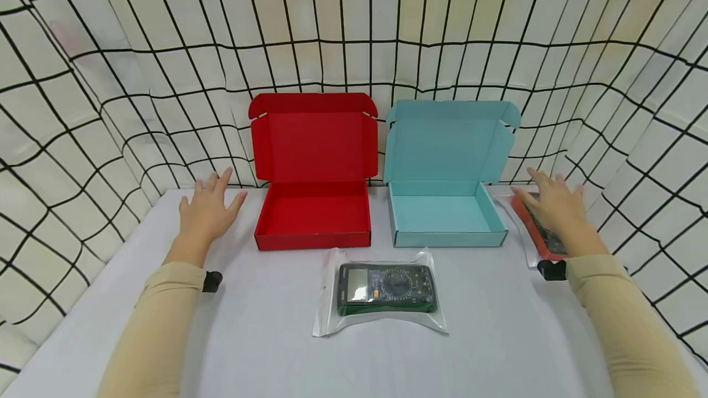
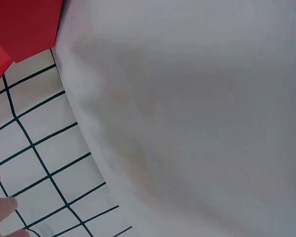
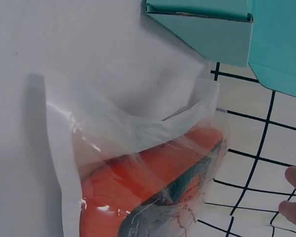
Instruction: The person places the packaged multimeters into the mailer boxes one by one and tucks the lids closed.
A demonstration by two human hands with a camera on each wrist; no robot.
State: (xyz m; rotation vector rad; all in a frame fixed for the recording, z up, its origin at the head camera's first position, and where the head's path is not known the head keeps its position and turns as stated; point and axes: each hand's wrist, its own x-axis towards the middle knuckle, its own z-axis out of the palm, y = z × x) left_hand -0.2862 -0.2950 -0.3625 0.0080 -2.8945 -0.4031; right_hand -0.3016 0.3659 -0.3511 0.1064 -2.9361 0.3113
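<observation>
My left hand (image 1: 207, 217), fingers spread, is over the table to the left of an open red box (image 1: 312, 241); nothing is in its grasp. On the other side, my right hand (image 1: 560, 207) has its fingers spread over a red-and-black multimeter (image 1: 532, 229) in a clear bag, partly covering it from the head view. The right wrist view shows this bagged red multimeter (image 3: 113, 182) close up, with the fingertips (image 3: 293, 212) apart from it. Front and centre lies a second bagged multimeter (image 1: 387, 287), black with a green edge, face up.
A light blue box (image 1: 450, 239) stands beside the red one, both with lids raised and nothing inside. A white cloth (image 1: 265, 336) covers the table. White sheeting with a black grid (image 1: 182, 66) surrounds the table's back and sides.
</observation>
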